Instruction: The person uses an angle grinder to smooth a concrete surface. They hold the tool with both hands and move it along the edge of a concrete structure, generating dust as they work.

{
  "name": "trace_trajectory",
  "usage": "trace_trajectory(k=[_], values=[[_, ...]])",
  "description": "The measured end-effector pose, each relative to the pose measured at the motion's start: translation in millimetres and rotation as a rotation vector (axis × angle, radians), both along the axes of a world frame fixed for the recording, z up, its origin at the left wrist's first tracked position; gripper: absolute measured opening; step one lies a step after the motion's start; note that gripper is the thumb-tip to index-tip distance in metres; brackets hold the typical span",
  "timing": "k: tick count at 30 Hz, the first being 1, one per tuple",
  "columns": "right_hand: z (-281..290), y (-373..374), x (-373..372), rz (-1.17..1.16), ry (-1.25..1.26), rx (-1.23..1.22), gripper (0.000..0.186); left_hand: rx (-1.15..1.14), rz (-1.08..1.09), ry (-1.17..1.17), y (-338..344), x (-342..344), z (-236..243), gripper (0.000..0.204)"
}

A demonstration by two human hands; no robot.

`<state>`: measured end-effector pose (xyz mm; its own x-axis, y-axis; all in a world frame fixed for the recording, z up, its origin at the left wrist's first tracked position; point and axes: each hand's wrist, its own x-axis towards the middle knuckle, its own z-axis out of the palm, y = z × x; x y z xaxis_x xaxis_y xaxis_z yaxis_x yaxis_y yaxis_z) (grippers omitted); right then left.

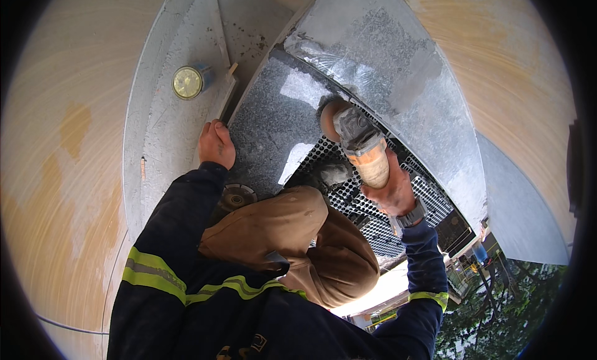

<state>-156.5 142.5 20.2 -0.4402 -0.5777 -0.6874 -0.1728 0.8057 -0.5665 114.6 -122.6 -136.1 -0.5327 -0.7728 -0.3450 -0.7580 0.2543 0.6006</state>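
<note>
The left hand (pixel 217 145) curls its fingers over a grey ledge (pixel 222 98), seemingly for balance, while the right hand (pixel 397 189) wraps the grinder (pixel 360 145), apparently to steady its disc (pixel 331 120) beside the dark slab (pixel 258 111)

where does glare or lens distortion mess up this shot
Head view: glare whites out patches on the dark slab by the grinder; head view: the strip beside the trousers looks overexposed; head view: fisheye distortion seems to bow the grey panel along its right edge, and the picture's corners go black.
</note>
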Motion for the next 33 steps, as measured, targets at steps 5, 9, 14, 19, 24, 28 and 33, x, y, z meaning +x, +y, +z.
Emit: trace_trajectory(k=[5, 9, 14, 19, 24, 28, 33], values=[[3, -3, 0, 0.032, 0.024, -0.001, 0.085, -0.005, -0.007, -0.002, -1, 1, -1, 0.035], [3, -7, -4, -0.004, 0.021, 0.002, 0.085, -0.008, -0.007, -0.009, 0, 2, -2, 0.036], [4, -6, -1, 0.070, 0.043, 0.004, 0.084, -0.006, 0.001, -0.014, 0, 0, 0, 0.035], [3, -12, -1, 0.051, 0.048, 0.003, 0.085, -0.010, -0.002, -0.014, 0, 1, -1, 0.034], [6, -19, -3, 0.038, 0.031, -0.001, 0.084, 0.001, 0.004, -0.017, 1, 1, -1, 0.032], [3, -12, 1, 0.054, 0.041, -0.031, 0.083, 0.004, -0.010, -0.019, 0, 1, -1, 0.033], [7, -24, -2, 0.016, 0.029, 0.014, 0.083, 0.009, -0.007, -0.022, 0, 1, 0, 0.033]])
